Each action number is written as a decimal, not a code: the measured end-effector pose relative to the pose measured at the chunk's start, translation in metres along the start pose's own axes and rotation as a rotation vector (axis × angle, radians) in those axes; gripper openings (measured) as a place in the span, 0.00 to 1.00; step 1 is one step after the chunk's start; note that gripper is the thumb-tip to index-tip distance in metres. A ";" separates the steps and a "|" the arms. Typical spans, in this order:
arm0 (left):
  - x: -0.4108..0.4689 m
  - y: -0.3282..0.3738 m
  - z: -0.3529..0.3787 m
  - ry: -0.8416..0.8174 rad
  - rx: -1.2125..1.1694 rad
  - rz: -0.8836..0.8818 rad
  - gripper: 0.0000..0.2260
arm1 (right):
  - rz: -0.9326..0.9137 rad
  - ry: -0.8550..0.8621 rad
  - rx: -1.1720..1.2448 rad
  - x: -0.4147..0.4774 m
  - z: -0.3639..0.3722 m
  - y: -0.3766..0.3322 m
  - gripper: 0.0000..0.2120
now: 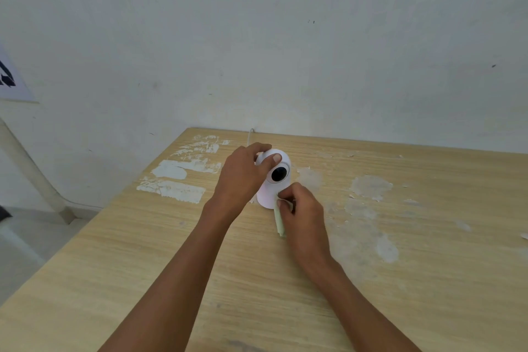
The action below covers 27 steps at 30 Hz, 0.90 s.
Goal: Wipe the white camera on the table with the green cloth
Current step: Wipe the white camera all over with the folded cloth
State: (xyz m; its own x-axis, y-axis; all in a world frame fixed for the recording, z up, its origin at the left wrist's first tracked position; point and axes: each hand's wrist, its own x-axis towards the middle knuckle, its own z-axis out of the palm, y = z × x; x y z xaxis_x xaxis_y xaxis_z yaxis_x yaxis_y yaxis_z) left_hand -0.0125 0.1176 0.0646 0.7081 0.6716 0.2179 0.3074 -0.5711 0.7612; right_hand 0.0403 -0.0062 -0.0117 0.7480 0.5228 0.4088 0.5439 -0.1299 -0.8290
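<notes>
Two bare hands work at a white camera (273,180) standing upright near the far edge of a pale wooden table (143,251), close to the far left corner. White scraped patches (177,180) mark the tabletop to its left. The left hand (243,177) wraps the camera's rounded head, thumb lying just above the dark lens (279,174). Just right of it, the right hand (303,214) curls closed, pinching a folded green cloth (279,221) against the camera's lower body. More pale blotches (371,187) spread towards the table's right edge.
</notes>
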 end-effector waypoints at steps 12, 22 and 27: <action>-0.071 -0.011 -0.002 0.021 -0.231 0.043 0.14 | 0.345 -0.052 0.570 0.009 -0.018 -0.025 0.05; -0.058 -0.060 -0.010 0.211 -0.149 -0.124 0.06 | -0.119 0.104 -0.033 0.030 -0.025 -0.034 0.12; -0.040 -0.065 0.007 0.289 -0.188 -0.168 0.11 | -0.162 -0.148 -0.181 0.052 -0.022 -0.026 0.22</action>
State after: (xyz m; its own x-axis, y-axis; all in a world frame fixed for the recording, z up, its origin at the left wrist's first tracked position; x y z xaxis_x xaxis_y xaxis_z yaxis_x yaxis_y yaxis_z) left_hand -0.0569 0.1244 0.0021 0.4412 0.8690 0.2239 0.2630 -0.3638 0.8936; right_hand 0.0730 0.0061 0.0396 0.5896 0.6644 0.4593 0.7208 -0.1762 -0.6704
